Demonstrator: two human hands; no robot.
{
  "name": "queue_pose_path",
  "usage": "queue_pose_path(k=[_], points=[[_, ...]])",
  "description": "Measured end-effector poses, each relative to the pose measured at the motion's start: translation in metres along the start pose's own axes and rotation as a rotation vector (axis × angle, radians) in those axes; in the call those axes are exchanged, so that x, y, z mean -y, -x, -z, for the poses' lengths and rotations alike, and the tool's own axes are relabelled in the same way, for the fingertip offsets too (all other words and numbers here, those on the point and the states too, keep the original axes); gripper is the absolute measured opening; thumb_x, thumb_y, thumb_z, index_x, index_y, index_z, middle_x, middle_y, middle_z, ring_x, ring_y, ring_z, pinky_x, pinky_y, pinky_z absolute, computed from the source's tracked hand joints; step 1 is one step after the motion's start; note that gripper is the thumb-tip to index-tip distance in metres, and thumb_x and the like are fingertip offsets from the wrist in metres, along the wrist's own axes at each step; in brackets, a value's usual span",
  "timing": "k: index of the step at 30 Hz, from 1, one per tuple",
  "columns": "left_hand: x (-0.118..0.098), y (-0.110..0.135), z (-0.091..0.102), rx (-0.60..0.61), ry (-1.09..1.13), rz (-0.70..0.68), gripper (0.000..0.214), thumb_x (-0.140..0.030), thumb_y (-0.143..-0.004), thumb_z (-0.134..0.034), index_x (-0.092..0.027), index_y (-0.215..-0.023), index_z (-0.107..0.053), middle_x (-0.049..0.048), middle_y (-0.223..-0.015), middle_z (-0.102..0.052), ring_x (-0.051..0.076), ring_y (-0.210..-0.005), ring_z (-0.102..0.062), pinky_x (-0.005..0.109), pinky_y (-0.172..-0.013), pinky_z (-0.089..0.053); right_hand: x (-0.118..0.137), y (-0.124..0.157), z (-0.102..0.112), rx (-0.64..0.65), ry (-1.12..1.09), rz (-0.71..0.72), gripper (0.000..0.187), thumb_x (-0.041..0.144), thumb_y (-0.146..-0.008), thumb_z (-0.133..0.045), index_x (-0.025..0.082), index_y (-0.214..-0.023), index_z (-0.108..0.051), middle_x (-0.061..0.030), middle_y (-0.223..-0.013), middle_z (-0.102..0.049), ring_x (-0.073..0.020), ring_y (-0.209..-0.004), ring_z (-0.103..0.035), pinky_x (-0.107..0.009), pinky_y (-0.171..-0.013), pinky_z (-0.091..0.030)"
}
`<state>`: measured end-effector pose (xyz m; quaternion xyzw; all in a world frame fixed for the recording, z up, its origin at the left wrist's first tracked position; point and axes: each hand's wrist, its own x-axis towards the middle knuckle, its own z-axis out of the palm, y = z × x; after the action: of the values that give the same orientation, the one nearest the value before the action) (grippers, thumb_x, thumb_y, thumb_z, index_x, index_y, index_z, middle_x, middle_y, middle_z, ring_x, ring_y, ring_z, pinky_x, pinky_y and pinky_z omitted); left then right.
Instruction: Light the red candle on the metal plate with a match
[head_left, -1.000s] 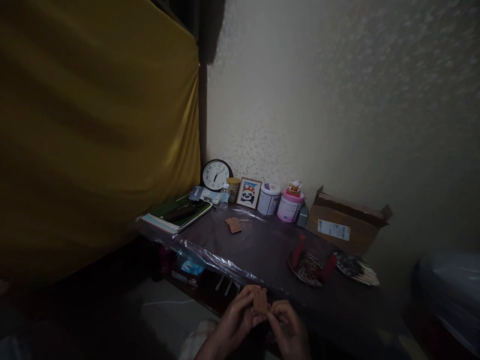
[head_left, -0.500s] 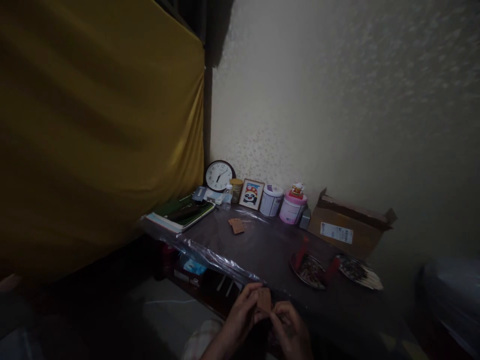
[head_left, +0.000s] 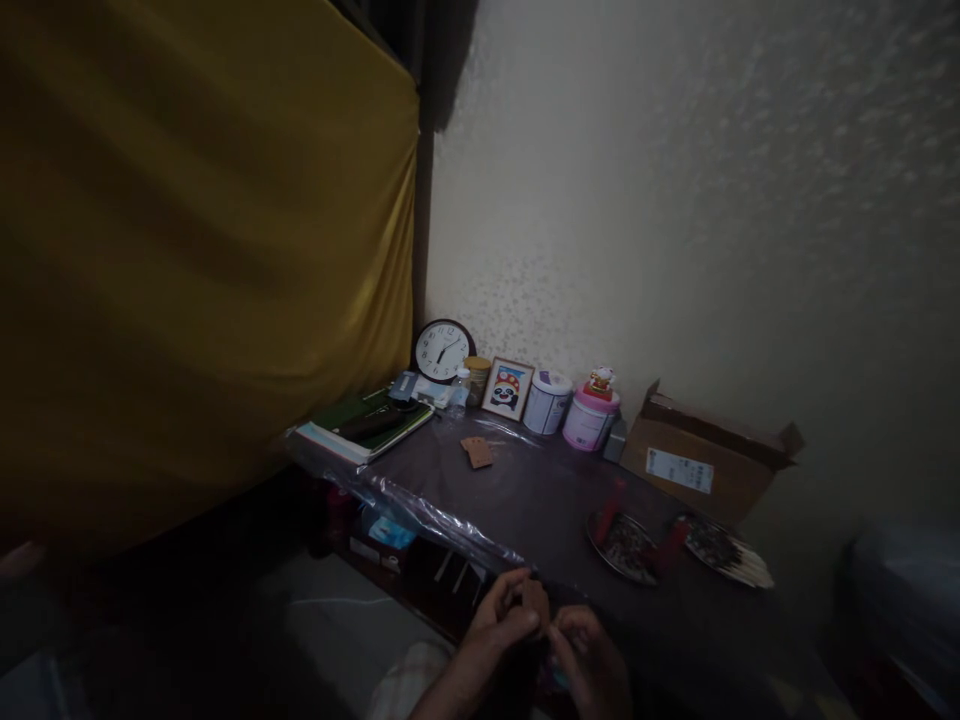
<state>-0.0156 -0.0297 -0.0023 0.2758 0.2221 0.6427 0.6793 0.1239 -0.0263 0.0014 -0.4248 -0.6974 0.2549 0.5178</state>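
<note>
My left hand (head_left: 504, 622) is closed on a small, flat, reddish-brown piece (head_left: 535, 598), like leather or card, held tilted just off the table's front edge. Thumb and fingers pinch its left side. Close by its lower right corner, my right hand (head_left: 589, 650) has its fingertips pressed together; whatever they grip is hidden. A small teal patch shows dimly below that hand. Two similar brown pieces (head_left: 478, 451) with tiny dark marks lie overlapping on the dark, plastic-covered table (head_left: 540, 490).
Red candles (head_left: 611, 510) and dark bits sit on a plate (head_left: 628, 575), near a second plate (head_left: 739, 562) with pale sticks. Behind stand a clock (head_left: 444, 350), picture frame (head_left: 508, 389), tins (head_left: 547, 404) and a cardboard box (head_left: 712, 450). Books (head_left: 367, 428) lie left. A shelf is below.
The brown piece has turned in my left hand and now shows narrower, with the left thumb lying lower across it. My right hand stays close beside it. The view has shifted slightly.
</note>
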Motion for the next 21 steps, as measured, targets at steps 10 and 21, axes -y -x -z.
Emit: queue_pose_path(k=[10,21], points=[[-0.001,0.002,0.008,-0.054,0.035,0.082,0.033,-0.029,-0.062,-0.074,-0.023,-0.092,-0.064,0.0038,-0.087,-0.064,0.020,-0.082,-0.058,0.034,-0.073,-0.040,0.007,-0.011,0.022,-0.076,0.038,0.078,0.019,0.038,-0.061,-0.071,0.023,-0.074,-0.069,-0.0051,-0.073,-0.068,-0.0230,-0.070,-0.064,-0.035,-0.066,-0.054],[0.003,0.003,0.012,-0.006,0.102,0.092,0.033,-0.022,-0.061,-0.075,-0.023,-0.092,-0.065,0.0031,-0.089,-0.065,0.017,-0.083,-0.059,0.031,-0.076,-0.042,-0.002,-0.014,0.024,-0.189,-0.100,-0.137,0.027,0.046,-0.067,-0.065,0.023,-0.082,-0.067,-0.0045,-0.077,-0.072,-0.0258,-0.073,-0.069,-0.036,-0.063,-0.057]])
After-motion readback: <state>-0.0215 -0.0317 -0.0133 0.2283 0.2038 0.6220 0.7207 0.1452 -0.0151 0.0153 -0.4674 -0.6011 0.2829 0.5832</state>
